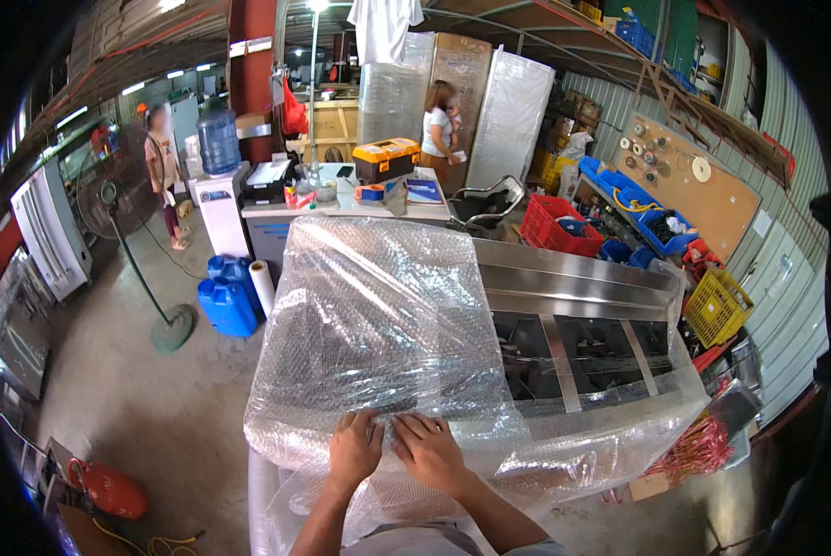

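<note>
Beyond the steel unit (573,273), a counter (269,211) carries an orange toolbox (386,165); blue jugs (226,308) stand left, a red crate (553,227) right. Bubble wrap (378,315) covers the unit's left part and front. On its front edge, the left hand (355,448) and right hand (431,452) rest, fingers bent, close together; whether they pinch it, I cannot tell.
</note>
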The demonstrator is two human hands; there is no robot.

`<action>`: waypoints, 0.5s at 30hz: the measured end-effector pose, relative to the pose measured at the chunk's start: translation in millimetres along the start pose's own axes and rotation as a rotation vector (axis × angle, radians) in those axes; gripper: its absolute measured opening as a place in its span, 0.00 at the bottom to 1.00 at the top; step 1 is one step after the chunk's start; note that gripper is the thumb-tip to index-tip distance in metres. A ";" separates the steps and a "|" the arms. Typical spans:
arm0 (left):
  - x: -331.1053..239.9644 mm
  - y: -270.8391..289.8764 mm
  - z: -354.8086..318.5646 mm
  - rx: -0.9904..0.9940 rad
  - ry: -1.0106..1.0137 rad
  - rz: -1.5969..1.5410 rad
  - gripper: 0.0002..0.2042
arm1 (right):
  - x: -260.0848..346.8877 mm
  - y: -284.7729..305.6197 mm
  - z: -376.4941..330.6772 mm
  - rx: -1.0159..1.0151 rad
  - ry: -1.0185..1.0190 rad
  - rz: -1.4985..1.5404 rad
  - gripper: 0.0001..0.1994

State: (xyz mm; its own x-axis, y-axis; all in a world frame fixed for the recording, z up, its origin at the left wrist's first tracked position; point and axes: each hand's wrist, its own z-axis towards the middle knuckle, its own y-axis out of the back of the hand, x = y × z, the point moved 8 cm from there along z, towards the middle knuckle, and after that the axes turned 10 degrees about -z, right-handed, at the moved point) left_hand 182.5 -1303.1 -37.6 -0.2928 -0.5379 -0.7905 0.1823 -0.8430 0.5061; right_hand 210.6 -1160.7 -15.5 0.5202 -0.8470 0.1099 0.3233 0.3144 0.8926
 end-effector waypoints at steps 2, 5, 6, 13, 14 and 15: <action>-7.1 28.4 -18.1 -0.052 -0.154 -0.153 0.16 | 0.0 -8.7 0.1 0.041 -0.004 -0.040 0.22; 22.5 65.2 -63.1 -0.246 -0.113 0.026 0.23 | -2.0 -14.9 -2.8 0.110 -0.032 -0.081 0.22; 42.6 74.9 -88.7 -0.338 -0.073 0.059 0.23 | -2.7 -18.3 -7.8 0.077 -0.046 -0.014 0.22; 167.3 43.5 -156.6 -0.352 0.182 0.005 0.17 | 3.5 -16.9 -1.0 0.055 -0.034 -0.067 0.20; 176.0 40.4 -161.8 -0.315 0.180 0.000 0.15 | 4.8 -16.1 0.6 0.058 -0.036 -0.067 0.20; 185.5 44.6 -163.7 -0.287 0.172 -0.002 0.13 | 5.3 -14.0 4.3 0.051 -0.031 -0.066 0.20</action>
State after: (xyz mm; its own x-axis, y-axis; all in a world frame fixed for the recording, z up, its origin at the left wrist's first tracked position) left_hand 290.0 -1441.2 -218.2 -0.1353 -0.5089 -0.8501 0.4460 -0.7975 0.4064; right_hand 205.4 -1171.4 -25.5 0.4737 -0.8785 0.0627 0.3151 0.2355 0.9194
